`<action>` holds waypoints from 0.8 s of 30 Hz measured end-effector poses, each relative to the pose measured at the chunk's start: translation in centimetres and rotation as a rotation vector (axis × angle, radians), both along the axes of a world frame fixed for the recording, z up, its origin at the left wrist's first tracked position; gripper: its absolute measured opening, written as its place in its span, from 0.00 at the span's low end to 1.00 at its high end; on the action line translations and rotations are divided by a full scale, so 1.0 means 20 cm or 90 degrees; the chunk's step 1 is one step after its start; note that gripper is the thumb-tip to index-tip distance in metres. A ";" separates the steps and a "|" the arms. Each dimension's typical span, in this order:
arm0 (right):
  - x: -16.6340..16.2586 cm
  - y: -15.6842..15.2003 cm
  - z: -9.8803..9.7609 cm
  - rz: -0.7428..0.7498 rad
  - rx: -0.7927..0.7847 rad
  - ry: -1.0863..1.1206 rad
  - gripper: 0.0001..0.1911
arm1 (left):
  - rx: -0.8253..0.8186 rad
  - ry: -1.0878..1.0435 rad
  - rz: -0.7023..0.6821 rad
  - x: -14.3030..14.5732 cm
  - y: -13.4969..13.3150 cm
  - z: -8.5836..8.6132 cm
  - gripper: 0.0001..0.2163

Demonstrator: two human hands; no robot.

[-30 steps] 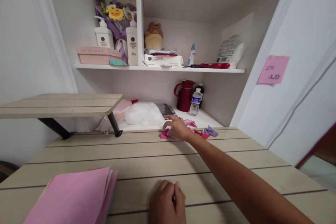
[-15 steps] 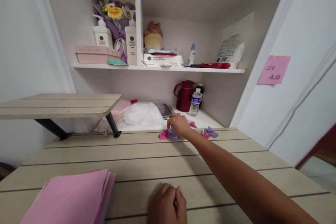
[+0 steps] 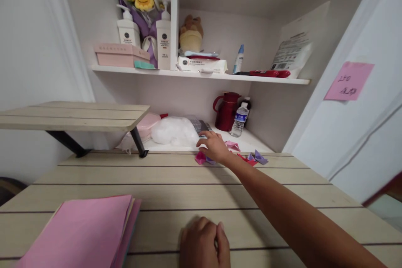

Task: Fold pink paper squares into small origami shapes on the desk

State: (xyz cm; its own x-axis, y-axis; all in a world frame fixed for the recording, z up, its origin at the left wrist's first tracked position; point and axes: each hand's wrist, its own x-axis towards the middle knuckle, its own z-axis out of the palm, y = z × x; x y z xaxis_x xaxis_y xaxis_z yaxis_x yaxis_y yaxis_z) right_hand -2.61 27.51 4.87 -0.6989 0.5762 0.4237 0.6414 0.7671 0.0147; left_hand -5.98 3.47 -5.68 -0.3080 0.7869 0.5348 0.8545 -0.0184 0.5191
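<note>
My right hand [image 3: 214,147] reaches to the far edge of the wooden table [image 3: 176,192]. It lies palm down, fingers stretched out, over a pink folded paper piece [image 3: 199,158] and a purple one [image 3: 210,161] that peeks out beneath it. More folded pieces lie just right of the wrist: a red one [image 3: 248,160], a purple one [image 3: 261,158] and a pink one [image 3: 233,145]. My left hand [image 3: 204,247] rests near the table's front edge, fingers curled tight; what is inside them is hidden. A stack of pink paper sheets [image 3: 81,230] lies at the front left.
A raised wooden shelf board [image 3: 72,115] on a black bracket stands at the left. Behind the table are a white plastic bag [image 3: 174,131], a red jug [image 3: 225,111] and a water bottle [image 3: 240,119]. The upper shelf [image 3: 201,75] carries bottles, boxes and plush toys. A pink note [image 3: 348,81] sticks on the right wall.
My right hand went from a pinch over the folded pieces to lying flatter on them. The view shifted slightly; my left hand stays curled at the front.
</note>
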 end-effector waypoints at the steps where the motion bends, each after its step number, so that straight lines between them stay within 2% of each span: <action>1: 0.00 -0.01 0.00 0.010 -0.006 0.002 0.06 | -0.003 0.003 0.000 0.00 -0.01 0.01 0.19; 8: 0.02 -0.07 -0.01 0.037 -0.014 0.001 0.07 | -0.014 0.003 0.006 0.02 -0.03 0.05 0.18; 16: 0.06 -0.09 -0.05 0.055 -0.004 -0.017 0.02 | -0.013 0.027 0.022 0.03 -0.03 0.06 0.16; 21: 0.07 -0.07 -0.04 0.046 0.000 -0.008 0.08 | -0.019 0.042 0.022 0.02 -0.03 0.06 0.17; 24: 0.08 -0.04 -0.02 0.041 0.004 -0.011 0.07 | -0.021 0.043 0.021 0.02 -0.03 0.05 0.17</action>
